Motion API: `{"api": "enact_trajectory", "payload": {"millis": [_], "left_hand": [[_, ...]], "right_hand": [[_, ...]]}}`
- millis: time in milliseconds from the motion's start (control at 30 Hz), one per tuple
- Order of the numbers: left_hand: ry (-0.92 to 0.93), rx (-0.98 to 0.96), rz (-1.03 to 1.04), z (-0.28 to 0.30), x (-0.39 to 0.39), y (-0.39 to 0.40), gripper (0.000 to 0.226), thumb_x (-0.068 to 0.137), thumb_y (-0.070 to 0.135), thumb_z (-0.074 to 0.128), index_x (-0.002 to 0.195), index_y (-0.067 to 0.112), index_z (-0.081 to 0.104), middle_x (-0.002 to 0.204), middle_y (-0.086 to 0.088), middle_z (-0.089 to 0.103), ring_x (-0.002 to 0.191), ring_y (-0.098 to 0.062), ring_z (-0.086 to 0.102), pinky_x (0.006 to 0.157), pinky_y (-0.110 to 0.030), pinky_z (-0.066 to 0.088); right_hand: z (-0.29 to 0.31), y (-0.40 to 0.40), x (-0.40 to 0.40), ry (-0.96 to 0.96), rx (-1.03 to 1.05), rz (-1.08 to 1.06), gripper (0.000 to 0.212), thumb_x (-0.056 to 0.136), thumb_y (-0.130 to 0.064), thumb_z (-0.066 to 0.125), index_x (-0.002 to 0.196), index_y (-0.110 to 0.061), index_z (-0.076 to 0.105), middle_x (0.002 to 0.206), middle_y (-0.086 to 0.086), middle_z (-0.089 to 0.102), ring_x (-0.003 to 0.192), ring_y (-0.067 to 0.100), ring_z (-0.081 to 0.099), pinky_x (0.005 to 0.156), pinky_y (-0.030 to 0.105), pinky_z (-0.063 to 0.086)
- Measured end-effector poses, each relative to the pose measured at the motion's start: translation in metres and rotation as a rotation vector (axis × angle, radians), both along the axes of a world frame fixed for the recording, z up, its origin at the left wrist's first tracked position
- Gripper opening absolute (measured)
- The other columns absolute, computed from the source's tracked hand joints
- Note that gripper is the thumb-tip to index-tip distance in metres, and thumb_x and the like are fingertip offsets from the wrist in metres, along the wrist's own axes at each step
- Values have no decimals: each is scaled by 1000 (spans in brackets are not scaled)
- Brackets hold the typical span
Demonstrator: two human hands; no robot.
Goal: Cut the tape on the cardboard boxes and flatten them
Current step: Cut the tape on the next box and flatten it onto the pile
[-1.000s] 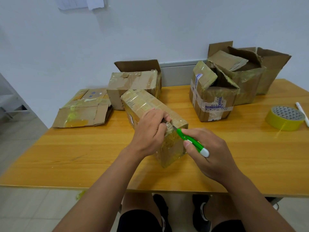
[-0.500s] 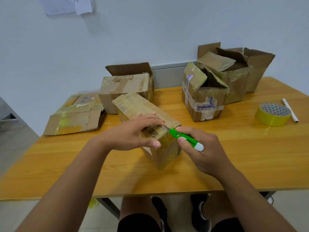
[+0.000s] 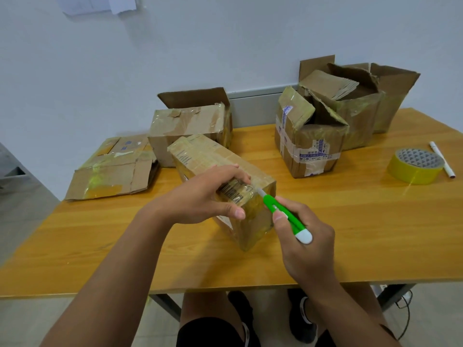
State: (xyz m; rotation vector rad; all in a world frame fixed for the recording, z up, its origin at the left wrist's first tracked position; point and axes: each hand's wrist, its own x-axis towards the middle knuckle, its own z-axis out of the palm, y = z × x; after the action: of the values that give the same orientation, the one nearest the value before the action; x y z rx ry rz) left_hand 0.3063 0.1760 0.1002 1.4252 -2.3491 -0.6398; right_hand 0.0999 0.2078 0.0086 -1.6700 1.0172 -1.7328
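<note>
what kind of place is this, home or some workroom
Probably a plain workroom or office corner, not clearly a home: a bare wooden table against a blank white wall, used cardboard boxes piled along the back, and a roll of yellow tape with a white pen beside it.

Yellow tape roll (image 3: 414, 166), white marker (image 3: 442, 159) beside it — wooden table (image 3: 350, 234)
</note>
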Motion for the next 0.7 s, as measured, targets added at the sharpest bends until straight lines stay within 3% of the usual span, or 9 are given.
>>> {"api": "enact_trajectory", "payload": {"millis": [100,200,400,500,600,700], "left_hand": [[-20,-66,12,0,-4,0,58,77,63,69,125,35,50,134,19,49,132,-1,37,106,-38,43],[-52,-187,62,-5,-12,5,59,73,69,66,119,38,47,133,19,45,126,-5,40,104,-39,44],[-40,-435,156,-31,-25,11,68,72,70,62,122,25,53,149,11,39,133,0,28,114,-41,32],[-67,-436,153,-31,-26,7,70,72,70,61,124,23,53,150,10,42,133,3,28,120,-40,23],[-111,-390,129,-22,-25,3,68,71,74,58,120,27,51,150,12,42,138,-5,34,121,-32,13],[-149,-296,121,-9,-25,-3,71,67,76,57,119,29,50,150,16,41,137,-5,34,119,-28,14]], "right_hand": [[0,1,1,-28,8,-3,23,89,-36,54,111,-33,61,90,-23,68,66,3,63,54,17,49],[6,-2,-1,-41,-15,16,23,90,-35,53,112,-35,58,92,-31,66,74,-5,62,62,11,49],[1,-6,-1,-9,-30,96,23,92,-33,50,114,-36,54,98,-16,64,72,4,60,58,13,46],[2,-11,-4,-34,-5,109,23,90,-34,50,113,-34,55,98,-18,65,78,4,62,62,16,49],[4,-14,-8,-56,15,117,22,89,-35,52,111,-31,58,97,-9,67,80,22,65,64,33,54],[4,-17,-7,-65,31,94,21,89,-36,53,108,-29,59,94,-5,68,80,25,66,63,38,54]]}}
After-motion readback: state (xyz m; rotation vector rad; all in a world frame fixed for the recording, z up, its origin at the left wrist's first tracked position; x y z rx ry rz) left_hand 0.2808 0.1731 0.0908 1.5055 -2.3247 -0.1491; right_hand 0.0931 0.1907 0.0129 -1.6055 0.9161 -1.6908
